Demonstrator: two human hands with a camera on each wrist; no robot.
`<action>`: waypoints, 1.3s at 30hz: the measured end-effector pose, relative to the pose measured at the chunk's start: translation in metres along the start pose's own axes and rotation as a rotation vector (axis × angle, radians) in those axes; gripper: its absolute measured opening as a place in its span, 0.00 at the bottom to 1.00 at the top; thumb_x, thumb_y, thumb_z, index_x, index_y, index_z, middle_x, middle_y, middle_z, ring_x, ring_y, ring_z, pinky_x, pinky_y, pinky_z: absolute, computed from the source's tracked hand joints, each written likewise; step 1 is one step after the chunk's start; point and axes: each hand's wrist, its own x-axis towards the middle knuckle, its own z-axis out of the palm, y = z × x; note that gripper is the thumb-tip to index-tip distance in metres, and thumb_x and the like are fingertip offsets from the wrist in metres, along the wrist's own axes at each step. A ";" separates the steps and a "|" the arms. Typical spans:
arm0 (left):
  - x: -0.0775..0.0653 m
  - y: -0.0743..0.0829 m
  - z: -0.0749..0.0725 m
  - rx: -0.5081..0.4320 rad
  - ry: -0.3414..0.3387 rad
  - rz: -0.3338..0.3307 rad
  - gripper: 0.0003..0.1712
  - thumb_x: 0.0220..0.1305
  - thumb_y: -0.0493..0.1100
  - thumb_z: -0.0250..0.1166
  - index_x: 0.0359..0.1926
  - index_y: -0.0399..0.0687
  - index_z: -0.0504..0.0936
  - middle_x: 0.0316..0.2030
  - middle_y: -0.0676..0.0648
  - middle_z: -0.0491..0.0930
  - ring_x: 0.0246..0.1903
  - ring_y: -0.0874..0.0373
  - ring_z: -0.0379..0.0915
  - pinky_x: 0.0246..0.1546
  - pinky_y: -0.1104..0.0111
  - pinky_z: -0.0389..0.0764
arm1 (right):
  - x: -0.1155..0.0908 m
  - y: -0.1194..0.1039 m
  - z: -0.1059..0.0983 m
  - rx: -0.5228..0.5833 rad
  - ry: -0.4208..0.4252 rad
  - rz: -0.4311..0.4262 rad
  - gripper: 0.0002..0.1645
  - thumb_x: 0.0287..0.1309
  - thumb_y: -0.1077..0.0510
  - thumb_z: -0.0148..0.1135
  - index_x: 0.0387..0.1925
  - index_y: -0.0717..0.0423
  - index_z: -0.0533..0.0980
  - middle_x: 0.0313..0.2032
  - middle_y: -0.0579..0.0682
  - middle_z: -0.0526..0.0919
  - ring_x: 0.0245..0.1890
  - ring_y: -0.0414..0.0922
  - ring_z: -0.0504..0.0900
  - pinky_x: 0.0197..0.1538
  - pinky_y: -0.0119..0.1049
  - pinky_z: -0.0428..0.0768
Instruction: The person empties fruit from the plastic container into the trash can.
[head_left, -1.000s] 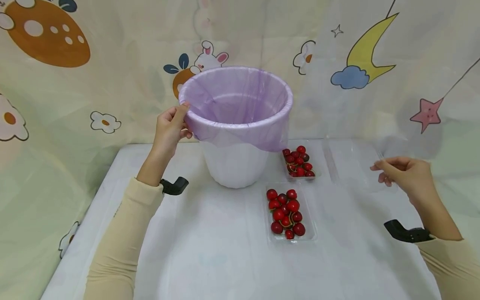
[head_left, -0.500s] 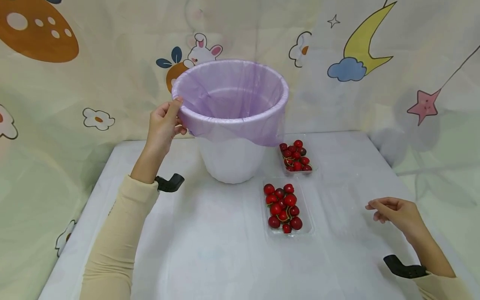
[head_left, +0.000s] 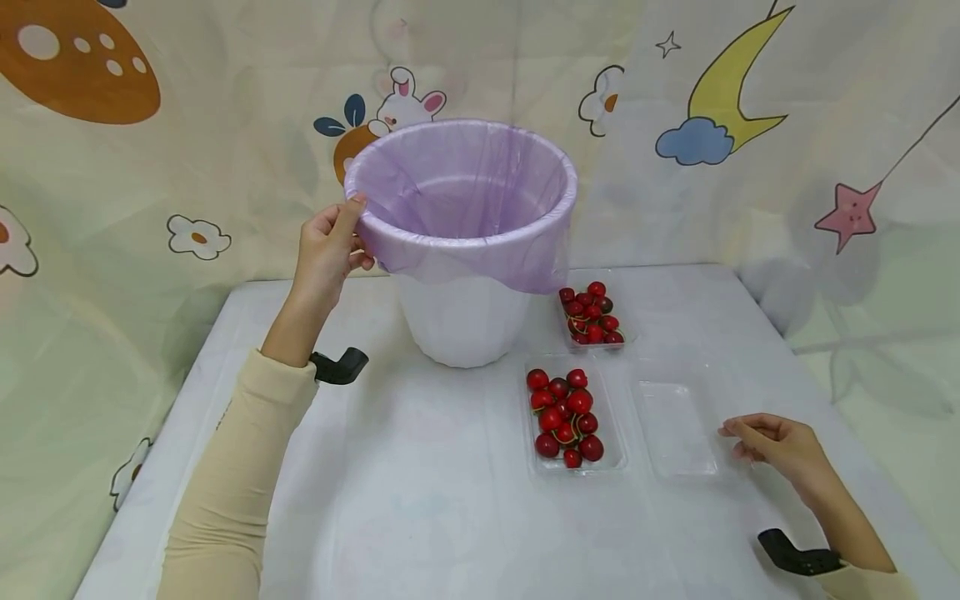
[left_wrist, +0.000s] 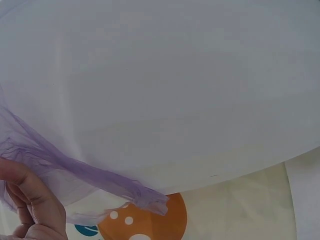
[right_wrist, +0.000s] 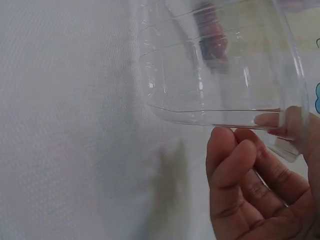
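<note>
A white trash can lined with a purple bag stands at the back of the table. My left hand pinches its left rim through the bag, thumb on top; in the left wrist view the curled fingers lie below the bag's gathered edge. At the right, my right hand holds the right edge of a clear plastic box, which looks empty and sits at or just above the table. The right wrist view has the thumb behind the box's rim and the fingers curled under its side.
Left of the clear box, a clear box of red cherries lies on the white-covered table. A second box of cherries stands behind it, beside the trash can. A printed cloth hangs behind the table.
My right hand has brought the clear box down and left, from the table's back right to beside the front cherry box. The left hand stays on the rim; the head view has shifted slightly.
</note>
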 end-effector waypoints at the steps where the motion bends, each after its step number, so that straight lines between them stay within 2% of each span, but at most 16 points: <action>1: 0.000 0.000 -0.001 0.000 0.003 0.001 0.16 0.68 0.52 0.62 0.30 0.45 0.74 0.24 0.50 0.69 0.17 0.62 0.65 0.17 0.77 0.75 | 0.001 0.000 0.000 -0.006 -0.003 0.009 0.10 0.68 0.55 0.59 0.38 0.55 0.83 0.32 0.32 0.86 0.27 0.37 0.83 0.32 0.29 0.82; 4: 0.001 0.000 -0.002 -0.001 0.009 0.002 0.16 0.67 0.52 0.62 0.30 0.44 0.74 0.24 0.50 0.69 0.17 0.62 0.65 0.17 0.77 0.75 | 0.003 -0.002 -0.006 -0.068 0.018 0.020 0.12 0.68 0.51 0.58 0.39 0.52 0.83 0.32 0.28 0.84 0.29 0.36 0.83 0.32 0.29 0.81; 6: 0.001 0.000 -0.003 0.001 0.008 -0.004 0.17 0.67 0.52 0.62 0.31 0.44 0.74 0.25 0.49 0.69 0.17 0.62 0.66 0.17 0.77 0.75 | 0.006 -0.008 -0.015 -0.151 0.054 0.015 0.10 0.68 0.48 0.58 0.38 0.46 0.82 0.30 0.28 0.83 0.29 0.35 0.81 0.31 0.29 0.79; 8: 0.002 0.000 -0.004 0.011 0.006 -0.013 0.17 0.67 0.52 0.62 0.32 0.44 0.74 0.25 0.49 0.69 0.17 0.62 0.66 0.17 0.77 0.75 | 0.013 -0.019 -0.026 -0.240 0.098 -0.013 0.07 0.67 0.46 0.59 0.35 0.37 0.81 0.27 0.29 0.83 0.27 0.34 0.79 0.30 0.29 0.76; 10: 0.003 0.000 -0.006 0.017 0.002 -0.023 0.17 0.67 0.52 0.62 0.32 0.44 0.74 0.25 0.49 0.69 0.17 0.61 0.66 0.17 0.77 0.75 | 0.023 -0.035 -0.037 -0.300 0.095 -0.047 0.05 0.67 0.47 0.59 0.35 0.35 0.80 0.25 0.32 0.83 0.26 0.35 0.76 0.30 0.28 0.72; 13: 0.003 0.000 -0.008 0.021 -0.003 -0.032 0.17 0.68 0.53 0.62 0.32 0.44 0.75 0.26 0.49 0.69 0.17 0.61 0.66 0.17 0.77 0.75 | 0.045 -0.065 -0.046 -0.353 0.035 -0.104 0.07 0.68 0.50 0.57 0.38 0.43 0.81 0.25 0.34 0.83 0.26 0.35 0.76 0.30 0.28 0.73; 15: 0.002 0.000 -0.008 0.010 -0.006 -0.037 0.17 0.68 0.52 0.62 0.32 0.43 0.75 0.26 0.48 0.69 0.17 0.61 0.66 0.18 0.77 0.75 | 0.062 -0.086 -0.047 -0.366 -0.047 -0.119 0.14 0.70 0.51 0.55 0.44 0.57 0.80 0.27 0.33 0.83 0.27 0.35 0.78 0.31 0.28 0.76; 18: 0.002 -0.001 -0.008 0.003 -0.005 -0.039 0.17 0.68 0.52 0.62 0.33 0.43 0.75 0.27 0.48 0.69 0.18 0.61 0.67 0.18 0.77 0.75 | 0.088 -0.114 -0.043 -0.391 -0.138 -0.112 0.23 0.71 0.51 0.54 0.50 0.70 0.75 0.31 0.32 0.83 0.29 0.35 0.81 0.33 0.29 0.81; 22: 0.001 -0.002 -0.006 0.018 0.009 -0.043 0.17 0.68 0.53 0.62 0.34 0.42 0.75 0.28 0.48 0.69 0.18 0.62 0.67 0.18 0.77 0.75 | 0.117 -0.137 -0.031 -0.379 -0.206 -0.085 0.28 0.71 0.50 0.53 0.54 0.74 0.71 0.35 0.38 0.84 0.31 0.37 0.83 0.37 0.28 0.82; 29: 0.002 -0.002 -0.002 0.047 -0.004 -0.044 0.18 0.68 0.53 0.61 0.34 0.42 0.74 0.26 0.49 0.70 0.18 0.62 0.67 0.18 0.77 0.76 | 0.145 -0.145 -0.006 -0.326 -0.247 -0.068 0.27 0.70 0.49 0.54 0.53 0.72 0.73 0.37 0.41 0.84 0.34 0.40 0.85 0.39 0.28 0.82; 33: 0.003 0.000 -0.002 0.067 -0.009 -0.027 0.18 0.68 0.53 0.61 0.33 0.42 0.73 0.25 0.48 0.69 0.19 0.61 0.66 0.19 0.77 0.76 | 0.157 -0.145 0.006 -0.284 -0.242 -0.062 0.28 0.70 0.51 0.54 0.54 0.75 0.70 0.35 0.40 0.83 0.32 0.38 0.84 0.38 0.27 0.82; 36: 0.003 0.001 -0.001 0.059 -0.001 -0.013 0.17 0.68 0.52 0.61 0.33 0.42 0.74 0.26 0.48 0.69 0.19 0.61 0.66 0.18 0.77 0.76 | 0.166 -0.144 0.015 -0.277 -0.224 -0.047 0.29 0.70 0.53 0.53 0.58 0.77 0.65 0.41 0.58 0.83 0.28 0.34 0.82 0.37 0.27 0.82; 39: 0.003 -0.001 0.000 0.031 0.008 0.000 0.16 0.68 0.51 0.61 0.30 0.43 0.74 0.24 0.49 0.69 0.18 0.62 0.66 0.17 0.77 0.74 | 0.174 -0.140 0.026 -0.295 -0.213 0.010 0.32 0.70 0.55 0.53 0.62 0.77 0.60 0.52 0.73 0.73 0.26 0.33 0.80 0.36 0.27 0.82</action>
